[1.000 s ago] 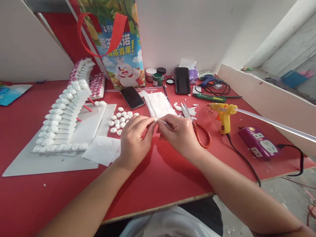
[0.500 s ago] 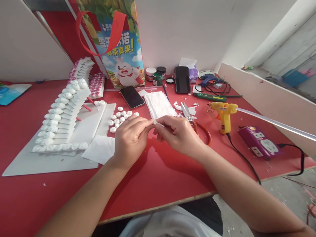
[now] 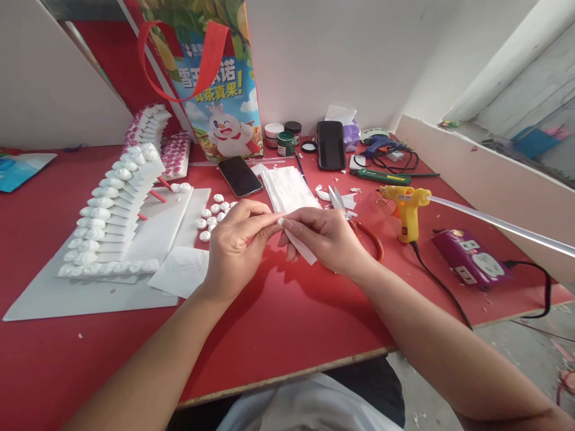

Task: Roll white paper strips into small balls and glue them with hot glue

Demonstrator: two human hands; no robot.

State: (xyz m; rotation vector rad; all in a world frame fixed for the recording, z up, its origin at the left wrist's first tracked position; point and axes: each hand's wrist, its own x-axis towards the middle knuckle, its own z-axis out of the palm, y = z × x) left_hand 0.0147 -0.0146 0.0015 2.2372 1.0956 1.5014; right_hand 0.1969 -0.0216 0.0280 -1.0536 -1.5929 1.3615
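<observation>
Paper strip: white, thin, one end rolled into small rnd bud, rest left flat as a loose tail. Rolled end is pinched betw. fingertips of L hand & R hand, above red counter. Both grips closed on paper strip, thumb + finger each. Tail is angled down-right in view, just below R hand fingers; contact w/ counter can't be told. White rosettes are grouped beside L hand, partly hidden by it. Scissors partly covered by R hand; white sheets stacked beyond both hands.
</observation>
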